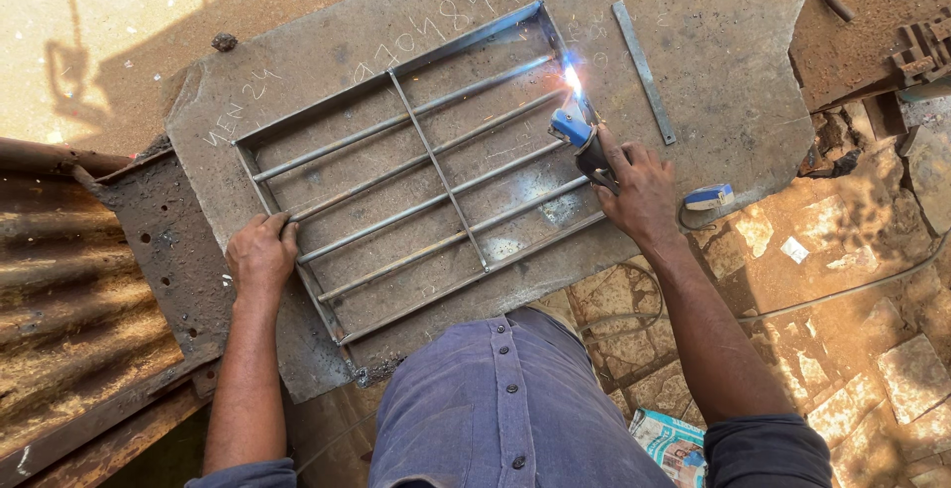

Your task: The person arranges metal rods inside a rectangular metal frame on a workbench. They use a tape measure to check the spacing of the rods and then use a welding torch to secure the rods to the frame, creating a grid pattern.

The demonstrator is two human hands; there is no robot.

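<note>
Two hands work a metal grille (426, 176) lying mid-tabletop (693, 42). Left hand (262, 253) presses its fingers closed over the frame's 8 o'clock edge; right hand (639, 191) grips a blue-tipped welding holder (580, 136) sparking at 2 o'clock. Printed paper package (672, 443) lies at 5 o'clock.
</note>
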